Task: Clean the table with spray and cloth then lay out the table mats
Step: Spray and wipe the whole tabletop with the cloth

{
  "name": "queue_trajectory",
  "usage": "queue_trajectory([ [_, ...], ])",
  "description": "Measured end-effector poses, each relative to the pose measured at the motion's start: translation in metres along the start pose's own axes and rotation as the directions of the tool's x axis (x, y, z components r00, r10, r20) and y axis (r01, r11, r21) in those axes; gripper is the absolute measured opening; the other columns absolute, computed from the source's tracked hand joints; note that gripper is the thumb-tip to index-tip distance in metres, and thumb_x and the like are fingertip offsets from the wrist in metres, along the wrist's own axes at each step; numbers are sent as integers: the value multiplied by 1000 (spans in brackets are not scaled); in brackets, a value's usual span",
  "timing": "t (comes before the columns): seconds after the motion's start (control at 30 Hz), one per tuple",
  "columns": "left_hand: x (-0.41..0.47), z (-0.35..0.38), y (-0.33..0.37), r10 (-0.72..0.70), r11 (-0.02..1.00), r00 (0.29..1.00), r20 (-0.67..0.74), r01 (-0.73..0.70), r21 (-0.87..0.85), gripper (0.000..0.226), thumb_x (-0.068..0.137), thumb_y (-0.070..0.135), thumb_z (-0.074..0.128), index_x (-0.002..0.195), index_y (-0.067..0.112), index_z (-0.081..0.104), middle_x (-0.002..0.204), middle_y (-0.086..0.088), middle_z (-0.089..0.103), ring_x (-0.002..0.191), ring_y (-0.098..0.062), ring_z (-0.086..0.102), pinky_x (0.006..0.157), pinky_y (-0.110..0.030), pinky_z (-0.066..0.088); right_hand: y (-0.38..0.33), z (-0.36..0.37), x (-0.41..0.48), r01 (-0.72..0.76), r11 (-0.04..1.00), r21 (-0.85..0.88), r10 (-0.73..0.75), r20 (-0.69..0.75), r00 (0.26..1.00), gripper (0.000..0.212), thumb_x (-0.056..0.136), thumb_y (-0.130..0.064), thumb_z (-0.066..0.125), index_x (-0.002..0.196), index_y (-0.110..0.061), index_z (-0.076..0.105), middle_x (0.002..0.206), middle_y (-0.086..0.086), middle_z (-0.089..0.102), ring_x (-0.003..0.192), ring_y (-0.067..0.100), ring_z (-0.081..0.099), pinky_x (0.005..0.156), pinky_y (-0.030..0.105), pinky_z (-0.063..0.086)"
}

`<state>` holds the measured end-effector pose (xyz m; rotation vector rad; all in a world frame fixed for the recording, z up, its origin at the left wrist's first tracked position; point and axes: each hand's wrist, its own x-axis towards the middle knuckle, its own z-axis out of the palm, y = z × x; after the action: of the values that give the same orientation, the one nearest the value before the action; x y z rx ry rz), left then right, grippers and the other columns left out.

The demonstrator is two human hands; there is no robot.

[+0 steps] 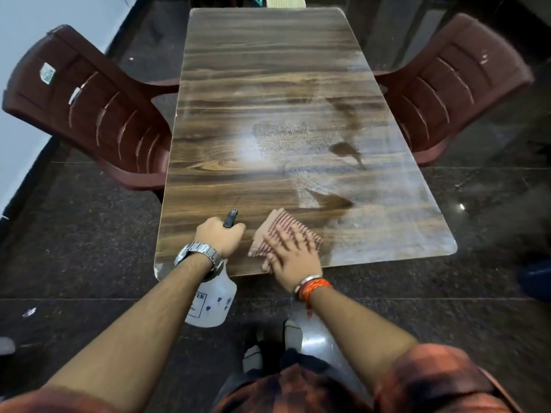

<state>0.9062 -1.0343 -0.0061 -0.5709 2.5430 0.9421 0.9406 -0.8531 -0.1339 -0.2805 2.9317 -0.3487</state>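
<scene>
Pressing flat on a folded pinkish cloth with dark red stripes (280, 231), the right hand (293, 254) has its fingers spread wide over the fabric, palm down, not curled around it. The cloth lies on the near part of the long rectangular wood-grain table (238, 84), close to the near edge and a little right of the middle. The left hand (219, 235) is closed in a fist around the neck of a translucent white plastic spray bottle (213, 302), gripping it firmly; the bottle's black nozzle (231, 217) sticks out above the knuckles and points away over the tabletop, while the bottle's body hangs below the wrist, off the near edge of the table and above the dark speckled floor (89, 248). A metal-band wristwatch (198, 257) sits on the left wrist, and orange thread with a silver bangle (313, 286) circles the right wrist.

Beyond the cloth, a patch of fine wet droplets and pale smeared streaks (298, 144) covers the middle and right side of the tabletop. A dark reddish-brown plastic chair (89, 108) stands just beside the table's left side, and a matching one (453, 84) beside its right side. No table mats appear on the surface.
</scene>
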Motion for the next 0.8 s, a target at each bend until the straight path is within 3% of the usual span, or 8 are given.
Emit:
queue_trajectory([
  [0.13, -8, 16, 2, 69, 995, 995, 76, -74, 69, 29, 83, 34, 53, 66, 10, 56, 72, -10, 64, 66, -27, 56, 53, -29, 36, 58, -10, -10, -319, 948, 7, 319, -7, 948, 52, 96, -54, 26, 146, -51, 10, 160, -11, 7, 147, 24, 2, 116, 50, -3],
  [0.23, -14, 29, 3, 82, 993, 991, 106, -90, 76, 29, 84, 34, 53, 68, 10, 55, 74, -10, 63, 65, -27, 55, 51, -29, 33, 52, -10, -12, -475, 878, 52, 476, -7, 879, 53, 97, -53, 23, 148, -48, 9, 160, -10, 4, 147, 27, -3, 115, 53, -5],
  [0.3, -20, 38, 5, 88, 992, 988, 128, -98, 76, 32, 84, 35, 54, 65, 10, 54, 74, -11, 62, 63, -27, 53, 50, -28, 32, 26, -7, -11, -383, 924, 7, 383, 9, 924, 53, 97, -52, 25, 148, -46, 14, 160, -7, 5, 146, 31, -3, 114, 54, -7],
  [0.4, -27, 49, 14, 90, 991, 989, 120, -101, 90, 40, 86, 40, 54, 76, 4, 66, 83, -16, 68, 73, -32, 58, 58, -28, 38, -6, -4, -11, -92, 995, -42, 95, 89, 991, 50, 97, -52, 26, 146, -43, 24, 161, -8, 3, 146, 31, -4, 113, 55, -8],
  [0.5, -32, 57, 25, 85, 989, 988, 126, -99, 112, 38, 86, 38, 53, 81, 5, 71, 83, -14, 70, 73, -30, 61, 57, -28, 39, 11, -9, -14, 118, 991, -60, -111, 106, 988, 49, 97, -51, 27, 144, -39, 32, 160, -9, 4, 147, 27, -3, 114, 52, -9],
  [0.57, -35, 67, 35, 71, 989, 989, 132, -88, 121, 35, 84, 36, 54, 76, 6, 69, 79, -11, 70, 70, -28, 62, 53, -27, 40, 48, -14, -18, 202, 975, -92, -192, 107, 975, 51, 96, -53, 24, 146, -44, 24, 160, -10, 6, 147, 24, -1, 114, 49, -8],
  [0.7, -39, 90, 66, 8, 994, 995, 97, -18, 106, 30, 81, 39, 55, 76, 10, 62, 80, -10, 67, 67, -26, 58, 51, -27, 35, 153, -32, -27, -52, 996, -71, 55, 32, 998, 56, 89, -59, 12, 145, -53, 15, 159, -11, 9, 147, 24, 5, 115, 50, -1],
  [0.8, -46, 116, 91, -6, 997, 997, 83, 0, 71, 30, 81, 39, 54, 76, 10, 60, 80, -11, 66, 68, -27, 57, 52, -28, 34, 236, -49, -35, -328, 944, -25, 329, 12, 944, 54, 94, -57, 20, 147, -49, 11, 160, -9, 6, 147, 26, 2, 116, 52, -2],
])
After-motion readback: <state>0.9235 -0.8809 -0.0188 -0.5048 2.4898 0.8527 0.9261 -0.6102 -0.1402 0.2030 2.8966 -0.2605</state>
